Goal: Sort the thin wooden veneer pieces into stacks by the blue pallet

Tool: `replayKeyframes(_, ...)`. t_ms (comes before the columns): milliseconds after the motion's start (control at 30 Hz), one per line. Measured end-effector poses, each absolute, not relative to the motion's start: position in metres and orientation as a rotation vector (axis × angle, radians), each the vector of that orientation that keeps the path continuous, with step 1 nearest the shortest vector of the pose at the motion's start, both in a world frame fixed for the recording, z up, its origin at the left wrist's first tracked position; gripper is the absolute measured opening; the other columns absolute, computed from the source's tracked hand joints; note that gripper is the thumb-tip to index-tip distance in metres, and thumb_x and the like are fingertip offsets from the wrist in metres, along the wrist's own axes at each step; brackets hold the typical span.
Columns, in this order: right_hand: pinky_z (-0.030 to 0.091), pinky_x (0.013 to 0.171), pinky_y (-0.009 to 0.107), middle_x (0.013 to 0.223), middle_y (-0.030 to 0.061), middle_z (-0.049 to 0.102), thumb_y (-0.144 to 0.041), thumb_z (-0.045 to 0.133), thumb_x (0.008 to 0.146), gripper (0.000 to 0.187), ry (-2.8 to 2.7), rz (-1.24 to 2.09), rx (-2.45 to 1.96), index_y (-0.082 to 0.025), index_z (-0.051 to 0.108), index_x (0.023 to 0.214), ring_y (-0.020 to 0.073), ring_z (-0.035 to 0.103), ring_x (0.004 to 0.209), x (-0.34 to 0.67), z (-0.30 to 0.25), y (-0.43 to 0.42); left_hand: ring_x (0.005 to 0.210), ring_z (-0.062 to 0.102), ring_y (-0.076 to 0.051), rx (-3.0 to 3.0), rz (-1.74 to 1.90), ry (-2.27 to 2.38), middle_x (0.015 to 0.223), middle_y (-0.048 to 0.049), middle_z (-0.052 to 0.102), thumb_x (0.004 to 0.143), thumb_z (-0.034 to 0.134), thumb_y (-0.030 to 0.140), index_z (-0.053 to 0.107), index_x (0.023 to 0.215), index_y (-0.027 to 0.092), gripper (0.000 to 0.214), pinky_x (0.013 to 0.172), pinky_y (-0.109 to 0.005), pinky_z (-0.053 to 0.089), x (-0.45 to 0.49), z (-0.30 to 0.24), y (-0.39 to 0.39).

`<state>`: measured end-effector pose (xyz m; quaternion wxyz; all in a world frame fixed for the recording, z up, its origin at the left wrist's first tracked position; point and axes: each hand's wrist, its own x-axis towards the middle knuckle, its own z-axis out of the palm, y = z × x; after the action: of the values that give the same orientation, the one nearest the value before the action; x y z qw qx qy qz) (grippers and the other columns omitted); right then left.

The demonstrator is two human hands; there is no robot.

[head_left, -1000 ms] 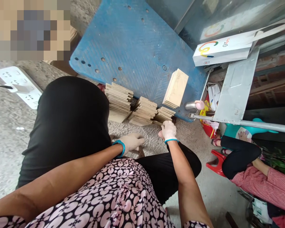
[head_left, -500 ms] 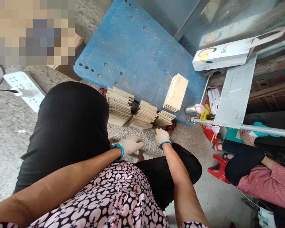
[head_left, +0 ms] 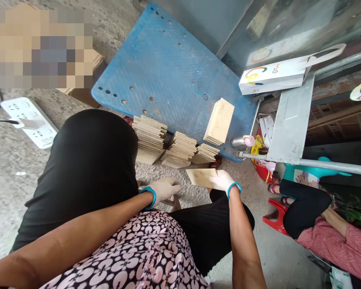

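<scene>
Right hand (head_left: 224, 181): just right of the middle of the frame, in an off-white glove with a teal cuff, fingers closed on the right end of a thin wooden board (head_left: 200, 176).
Left hand (head_left: 165, 189): near the middle of the frame, gloved alike, fingers loosely extended with a slight bend; nothing shows in its hold, though its palm is hidden.
Thin wooden board: pale and flat, reaching left from the right hand, apart from the rows above it.
Board rows: left row (head_left: 149, 140), middle row (head_left: 179, 149) and shorter right row (head_left: 205, 153), side by side at the middle, along the table's lower edge; what they stand on is unclear.
Table (head_left: 168, 60): blue, with round holes, upper centre.
Flat stack (head_left: 221, 118): more boards, lying on the table's right part.
Bottle (head_left: 238, 141): steel, pink lid, just right of the flat stack.
Paper bag (head_left: 272, 77): white, printed, upper right, by a metal shelf (head_left: 291, 120).
Power strip (head_left: 30, 120): white, on the floor, left of the frame.
Co-worker (head_left: 327, 237): seated at lower right, red patterned top, beside a red plastic stool (head_left: 273, 222).
</scene>
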<state>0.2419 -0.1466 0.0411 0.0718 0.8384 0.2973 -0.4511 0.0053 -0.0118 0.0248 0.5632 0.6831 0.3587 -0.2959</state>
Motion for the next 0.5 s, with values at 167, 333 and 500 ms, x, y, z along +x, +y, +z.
replayKeyframes(167,0.056,0.077,0.035,0.089,0.0108,0.075,-0.039,0.078,0.067,0.040,0.375,-1.928,3.052,-0.012,0.075,0.096,0.0268,0.071,0.082,0.263,0.099,-0.190,0.092,0.065,-0.021,1.582,-0.676,0.788,0.098,-0.0027,0.072,0.079,0.045,0.038,0.072,0.094,0.024,0.034,0.075,-0.028,0.045,0.005,0.020,-0.013)
replayKeyframes(333,0.060,0.073,0.040,0.088,0.0140,0.075,-0.039,0.085,0.059,0.052,-0.019,-1.671,3.648,-0.009,0.073,0.099,0.0304,0.073,0.078,0.277,0.128,-0.214,0.111,0.061,-0.025,1.566,-0.662,0.832,0.120,-0.0061,0.068,0.079,0.047,0.040,0.072,0.103,0.023,0.039,0.092,-0.031,0.044,0.004,0.016,-0.016)
replayKeyframes(500,0.062,0.077,0.038,0.108,0.0139,0.072,-0.043,0.078,0.068,0.055,-0.260,-1.102,4.214,-0.014,0.067,0.113,0.0271,0.072,0.093,0.291,0.093,-0.180,0.111,0.061,-0.024,1.530,-0.662,0.831,0.119,-0.0051,0.068,0.080,0.047,0.039,0.072,0.104,0.024,0.038,0.095,-0.031,0.044,0.002,0.015,-0.014)
